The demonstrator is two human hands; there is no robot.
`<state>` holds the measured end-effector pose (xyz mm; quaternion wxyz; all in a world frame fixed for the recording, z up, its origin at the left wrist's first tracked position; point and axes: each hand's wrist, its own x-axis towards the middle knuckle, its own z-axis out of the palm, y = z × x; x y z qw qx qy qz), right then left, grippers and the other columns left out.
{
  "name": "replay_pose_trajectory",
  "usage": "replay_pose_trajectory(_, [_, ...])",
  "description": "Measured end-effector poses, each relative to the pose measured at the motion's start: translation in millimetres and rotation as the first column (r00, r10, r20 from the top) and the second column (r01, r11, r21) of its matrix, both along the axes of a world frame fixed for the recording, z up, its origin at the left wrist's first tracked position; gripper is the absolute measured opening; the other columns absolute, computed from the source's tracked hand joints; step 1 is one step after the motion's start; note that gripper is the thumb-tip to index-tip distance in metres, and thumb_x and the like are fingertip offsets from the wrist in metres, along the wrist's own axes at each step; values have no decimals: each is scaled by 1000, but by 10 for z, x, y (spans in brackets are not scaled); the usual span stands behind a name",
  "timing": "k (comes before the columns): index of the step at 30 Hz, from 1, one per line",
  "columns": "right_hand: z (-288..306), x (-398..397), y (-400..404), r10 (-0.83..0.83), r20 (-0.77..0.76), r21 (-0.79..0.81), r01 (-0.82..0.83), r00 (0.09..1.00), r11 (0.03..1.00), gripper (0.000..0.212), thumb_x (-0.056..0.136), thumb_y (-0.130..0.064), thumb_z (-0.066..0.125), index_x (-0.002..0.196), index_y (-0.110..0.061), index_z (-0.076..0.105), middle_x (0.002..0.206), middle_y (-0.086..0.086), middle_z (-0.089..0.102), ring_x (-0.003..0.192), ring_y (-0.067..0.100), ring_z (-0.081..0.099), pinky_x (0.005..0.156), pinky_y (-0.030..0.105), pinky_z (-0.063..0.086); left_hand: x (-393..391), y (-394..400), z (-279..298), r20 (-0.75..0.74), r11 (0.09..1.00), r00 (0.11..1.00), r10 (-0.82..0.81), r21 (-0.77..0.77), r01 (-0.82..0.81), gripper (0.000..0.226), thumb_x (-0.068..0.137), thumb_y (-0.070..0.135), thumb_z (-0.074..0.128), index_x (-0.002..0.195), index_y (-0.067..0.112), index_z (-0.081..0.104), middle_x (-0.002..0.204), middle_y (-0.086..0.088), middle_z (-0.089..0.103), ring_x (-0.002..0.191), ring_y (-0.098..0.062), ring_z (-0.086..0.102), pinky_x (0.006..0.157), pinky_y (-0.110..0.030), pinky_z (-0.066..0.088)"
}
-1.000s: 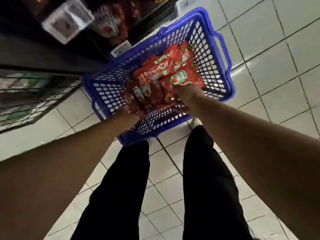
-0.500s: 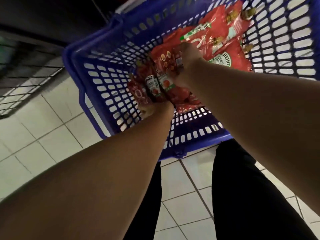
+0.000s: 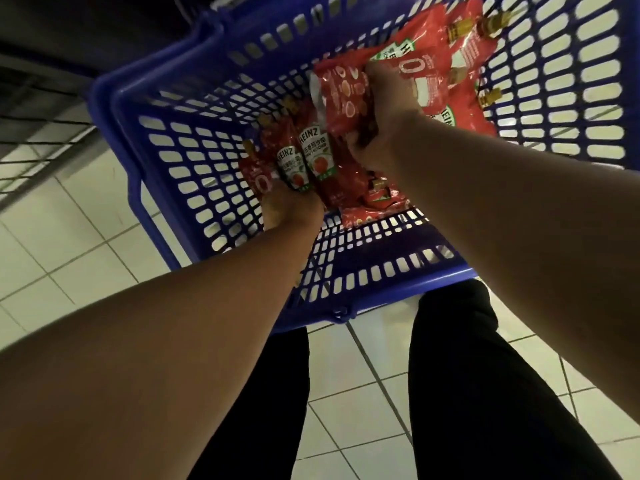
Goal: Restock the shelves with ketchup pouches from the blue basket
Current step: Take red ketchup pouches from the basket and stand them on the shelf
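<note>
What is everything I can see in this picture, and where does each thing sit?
blue basket: one, blue plastic lattice, on the floor ahead of the legs.
ketchup pouches: several, exact count unclear, red with green and white labels and gold caps, inside the basket; some lie loose at its far right, some are gripped by the hands.
wire shelf: one, dark, at the left edge.
floor tiles: many, pale, beneath everything.
legs: two, in black trousers, at the bottom of the view.
left hand: one, in the basket, gripping a bunch of pouches at their lower ends.
right hand: one, in the basket, gripping a red pouch.
</note>
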<state>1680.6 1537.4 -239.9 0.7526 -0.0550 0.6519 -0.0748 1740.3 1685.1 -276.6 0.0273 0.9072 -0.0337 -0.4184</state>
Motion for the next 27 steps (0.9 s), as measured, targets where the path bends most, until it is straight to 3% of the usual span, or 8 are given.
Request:
replay_pose_trajectory(2, [52,-190,-64,-20,58,-66,24,998,998,36,91,-37,64,112,-8,70,93,6,79,84,24,77,73,36,61,-39,-90,-2,-31,998,999,25,-55,-27,51,95,50,56,134,16,52,119,-4,62,98,-25,60,83,-36,52])
replay_pose_trajectory(6, [125,-589,-125,-33,122,-54,40,992,998,41,89,-21,67,125,-3,58,105,16,76,94,34,75,81,48,60,-178,-328,-48,-290,929,889,355,3,-370,97,84,65,66,157,20,22,151,-12,44,134,-35,47,111,-52,40])
replay_pose_trajectory(10, [133,-858,-98,75,141,10,-77,987,997,49,90,-16,70,134,-4,52,122,19,70,104,36,71,77,46,61,-290,-497,-179,-211,883,860,464,31,-469,118,79,65,72,160,15,1,158,-17,30,140,-38,38,114,-53,38])
replay_pose_trajectory(14, [139,-975,14,143,155,63,-154,978,986,50,93,-17,66,136,-2,46,118,23,67,81,32,72,52,34,57,-332,-403,-251,-226,820,807,546,-52,-570,112,71,50,85,155,19,18,140,-15,52,120,-37,57,100,-50,51])
replay_pose_trajectory(16, [152,-1010,89,199,125,55,-207,972,977,46,92,-19,67,132,-2,48,115,21,69,79,30,72,59,37,58,-312,-298,-242,-296,827,804,515,-73,-557,99,72,42,87,150,14,32,134,-12,60,115,-33,63,98,-46,54])
replay_pose_trajectory(20, [271,-1046,195,207,124,94,-219,970,971,37,90,-19,72,121,-7,56,111,15,75,97,34,74,81,45,61,-195,-176,-162,-433,871,787,439,-10,-491,47,91,29,72,131,9,60,121,-7,70,104,-21,68,80,-30,56])
replay_pose_trajectory(23, [338,-1094,211,214,97,84,-222,972,971,43,85,-20,78,121,-10,57,108,13,76,95,35,75,88,53,58,-203,-255,-75,-521,837,700,489,54,-545,47,94,43,66,131,15,60,123,-4,69,112,-22,65,99,-36,52])
replay_pose_trajectory(27, [260,-1176,153,172,67,81,-177,983,981,50,85,-20,78,127,-9,53,114,15,74,97,36,74,83,49,60,-323,-549,-122,-534,846,701,473,53,-530,56,91,52,67,130,13,60,122,-9,70,108,-29,68,96,-42,56])
